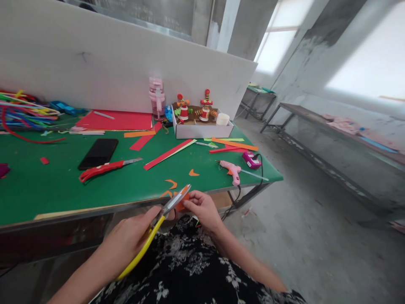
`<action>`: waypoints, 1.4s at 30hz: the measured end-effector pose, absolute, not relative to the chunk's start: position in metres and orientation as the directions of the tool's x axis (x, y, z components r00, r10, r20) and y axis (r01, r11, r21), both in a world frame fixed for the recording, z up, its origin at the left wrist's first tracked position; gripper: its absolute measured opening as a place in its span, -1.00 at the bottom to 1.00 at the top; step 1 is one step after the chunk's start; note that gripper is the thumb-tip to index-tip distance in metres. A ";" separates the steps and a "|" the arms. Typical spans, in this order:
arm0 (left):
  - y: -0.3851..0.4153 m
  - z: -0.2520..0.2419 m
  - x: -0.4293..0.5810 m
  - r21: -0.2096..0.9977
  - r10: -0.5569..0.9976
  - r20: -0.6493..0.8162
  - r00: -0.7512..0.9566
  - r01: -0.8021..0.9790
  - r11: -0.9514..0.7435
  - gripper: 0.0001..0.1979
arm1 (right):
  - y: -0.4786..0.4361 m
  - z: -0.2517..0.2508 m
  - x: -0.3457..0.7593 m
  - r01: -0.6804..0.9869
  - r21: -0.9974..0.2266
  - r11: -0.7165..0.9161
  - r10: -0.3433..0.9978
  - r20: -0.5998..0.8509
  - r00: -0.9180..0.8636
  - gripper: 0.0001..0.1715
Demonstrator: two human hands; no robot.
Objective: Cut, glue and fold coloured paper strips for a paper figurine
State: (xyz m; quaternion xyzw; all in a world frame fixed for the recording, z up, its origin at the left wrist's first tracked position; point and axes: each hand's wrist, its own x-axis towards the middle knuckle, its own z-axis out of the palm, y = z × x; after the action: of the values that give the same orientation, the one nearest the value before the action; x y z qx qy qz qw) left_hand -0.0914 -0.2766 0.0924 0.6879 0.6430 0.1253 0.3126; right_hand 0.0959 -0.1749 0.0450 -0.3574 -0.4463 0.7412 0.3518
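Observation:
My left hand (pixel 128 240) is closed around the yellow handles of a pair of scissors (pixel 158 223), whose silver blades point up and right. The blades meet a small orange paper piece (pixel 182 205) that my right hand (pixel 202 209) pinches between its fingertips. Both hands hover over my lap, just in front of the near edge of the green table (pixel 63 185). A few orange paper scraps (pixel 172 183) lie on the table right above the hands.
On the table lie a red utility knife (pixel 104 169), a black phone (pixel 98 153), red and orange paper strips (pixel 167 154), a pink glue gun (pixel 232 169), a white box of craft figures (pixel 202 122), a pink bottle (pixel 157 98) and coloured pipe cleaners (pixel 25 112). A white board stands behind.

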 end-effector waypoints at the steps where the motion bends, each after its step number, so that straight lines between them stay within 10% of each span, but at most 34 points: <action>1: -0.277 0.092 -0.093 0.610 0.968 -0.209 0.143 0.792 0.015 -0.62 | -0.174 0.046 0.097 -0.202 -0.914 -0.351 0.846 -0.218 -0.486 -0.48; 10: -0.281 0.076 -0.103 0.735 0.999 -0.034 -0.029 0.677 0.044 -0.63 | -0.174 0.048 0.094 -0.228 -0.873 -0.431 0.838 -0.293 -0.461 -0.46; 17: -0.266 0.060 -0.093 0.963 0.928 -0.046 -0.371 0.229 0.140 -0.38 | -0.175 0.047 0.089 -0.175 -0.857 -0.484 0.765 -0.318 -0.561 -0.50; 24: -0.260 0.076 -0.085 0.978 0.967 -0.122 -0.224 0.140 0.156 -0.42 | -0.180 0.041 0.082 -0.038 -0.924 -0.381 0.695 -0.259 -0.671 -0.73; 28: -0.266 0.068 -0.083 0.991 0.928 -0.120 -0.353 0.009 0.132 -0.40 | -0.173 0.045 0.092 0.065 -0.998 -0.017 0.844 -0.049 -0.534 -0.90; 33: -0.270 0.061 -0.090 0.994 0.878 -0.100 -0.468 -0.082 0.069 -0.34 | -0.164 0.067 0.110 0.356 -0.772 0.526 0.795 0.298 -0.528 -0.85; 37: -0.263 0.066 -0.079 0.995 0.865 -0.053 -0.498 -0.099 0.004 -0.38 | -0.179 0.067 0.088 0.102 -0.985 0.141 0.794 0.051 -0.605 -0.80; 42: -0.257 0.067 -0.060 0.994 0.855 0.010 -0.518 -0.088 -0.065 -0.40 | -0.188 0.058 0.061 -0.196 -0.937 -0.290 0.804 -0.127 -0.581 -0.58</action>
State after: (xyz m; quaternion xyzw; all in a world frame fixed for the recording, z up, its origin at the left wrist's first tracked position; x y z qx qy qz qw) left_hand -0.0603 -0.2570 0.0672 0.3307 0.5796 0.6506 0.3625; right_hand 0.0613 -0.1876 0.0578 -0.3093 -0.4912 0.7412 0.3372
